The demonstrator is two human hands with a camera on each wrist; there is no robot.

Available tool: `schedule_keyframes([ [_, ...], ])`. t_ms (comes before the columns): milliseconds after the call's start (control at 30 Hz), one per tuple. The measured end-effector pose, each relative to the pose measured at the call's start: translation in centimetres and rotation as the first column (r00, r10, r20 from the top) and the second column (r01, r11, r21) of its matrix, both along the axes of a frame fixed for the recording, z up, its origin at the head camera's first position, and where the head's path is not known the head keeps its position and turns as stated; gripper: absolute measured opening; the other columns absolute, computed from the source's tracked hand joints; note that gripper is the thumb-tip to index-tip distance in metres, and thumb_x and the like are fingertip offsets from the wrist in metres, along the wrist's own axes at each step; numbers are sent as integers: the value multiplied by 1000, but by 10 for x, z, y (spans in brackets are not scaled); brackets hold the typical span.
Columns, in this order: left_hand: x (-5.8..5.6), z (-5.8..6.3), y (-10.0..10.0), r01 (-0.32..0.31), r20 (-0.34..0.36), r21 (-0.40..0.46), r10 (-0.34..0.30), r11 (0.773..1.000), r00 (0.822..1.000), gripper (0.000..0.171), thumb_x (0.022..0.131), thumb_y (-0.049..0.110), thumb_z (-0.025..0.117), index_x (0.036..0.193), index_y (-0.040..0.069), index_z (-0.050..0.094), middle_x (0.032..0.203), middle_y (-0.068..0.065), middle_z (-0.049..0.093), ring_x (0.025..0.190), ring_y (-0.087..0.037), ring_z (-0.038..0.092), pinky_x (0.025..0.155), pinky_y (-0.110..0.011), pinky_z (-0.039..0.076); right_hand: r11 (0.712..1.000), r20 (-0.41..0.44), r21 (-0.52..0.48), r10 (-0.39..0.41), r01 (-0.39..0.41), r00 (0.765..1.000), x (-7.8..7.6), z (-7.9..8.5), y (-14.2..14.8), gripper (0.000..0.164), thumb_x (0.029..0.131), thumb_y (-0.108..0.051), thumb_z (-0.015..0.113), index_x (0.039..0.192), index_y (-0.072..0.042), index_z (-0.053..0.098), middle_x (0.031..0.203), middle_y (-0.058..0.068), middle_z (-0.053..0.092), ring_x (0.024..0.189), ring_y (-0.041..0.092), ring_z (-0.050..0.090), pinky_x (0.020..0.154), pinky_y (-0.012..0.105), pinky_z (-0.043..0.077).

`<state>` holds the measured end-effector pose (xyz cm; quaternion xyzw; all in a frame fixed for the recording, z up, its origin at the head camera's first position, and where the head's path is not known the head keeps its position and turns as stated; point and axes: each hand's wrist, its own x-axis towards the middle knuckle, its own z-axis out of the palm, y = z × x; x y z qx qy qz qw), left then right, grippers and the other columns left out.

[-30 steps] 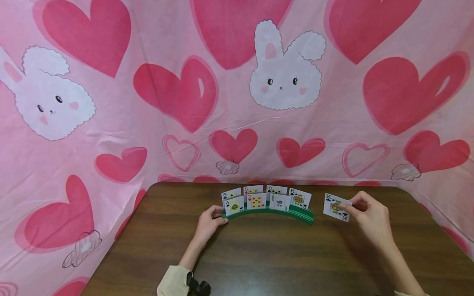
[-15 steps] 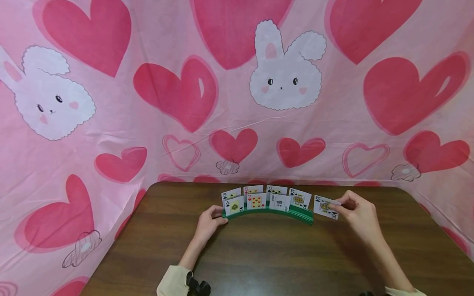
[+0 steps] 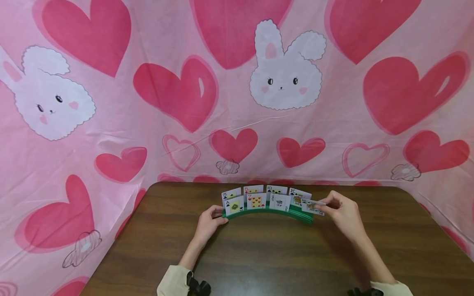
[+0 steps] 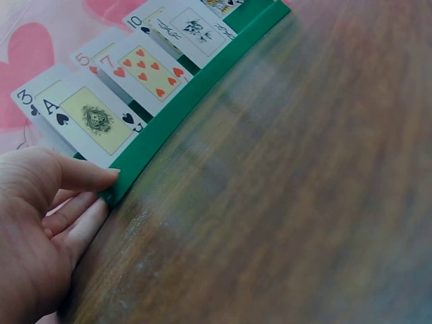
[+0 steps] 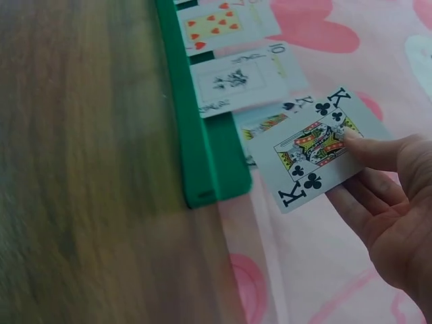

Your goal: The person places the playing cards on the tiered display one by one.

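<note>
A curved green card holder [image 3: 255, 212] stands on the table with playing cards upright in two rows. My left hand [image 3: 208, 224] pinches its left end, thumb on the front, beside the ace of spades [image 4: 94, 118]. My right hand [image 3: 344, 216] pinches a king of clubs [image 5: 314, 148] between thumb and fingers. That card is tilted over the holder's right end, just in front of another king [image 3: 299, 198] in the back row. In the front row stand the seven of hearts [image 3: 256, 201] and a joker [image 3: 279, 202]. Partly covered behind them are a three, a five and a ten.
The brown wooden table [image 3: 259, 255] spreads out in front of the holder. A pink cloth [image 3: 237, 111] with hearts and rabbits hangs behind the table's back edge and along its sides. Black straps [image 3: 198, 285] sit at both wrists.
My right hand has moved left with the king of clubs, from beside the holder to over its right end, and the card now leans flatter. My left hand and the holder stay still.
</note>
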<state>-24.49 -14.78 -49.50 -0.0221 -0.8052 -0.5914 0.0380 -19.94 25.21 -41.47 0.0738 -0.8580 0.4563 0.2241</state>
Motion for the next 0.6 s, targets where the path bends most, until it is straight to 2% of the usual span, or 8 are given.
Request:
schedule_keyframes([
  [300,0,-2,0,1,0,1,-1,1000,1000,28,83,0,78,111,-3,71,106,-15,74,101,-27,68,85,-34,51,997,45,-82,-5,8,999,-10,-15,-11,14,87,-5,83,85,-3,69,93,15,78,79,-3,66,67,17,51],
  [600,1,1,0,8,-8,0,-8,1000,1000,29,84,1,79,111,-4,71,106,-17,74,100,-27,68,83,-30,51,993,19,-106,-51,53,999,-16,-28,-18,17,84,-3,84,81,-4,68,87,13,77,74,-1,64,66,15,48],
])
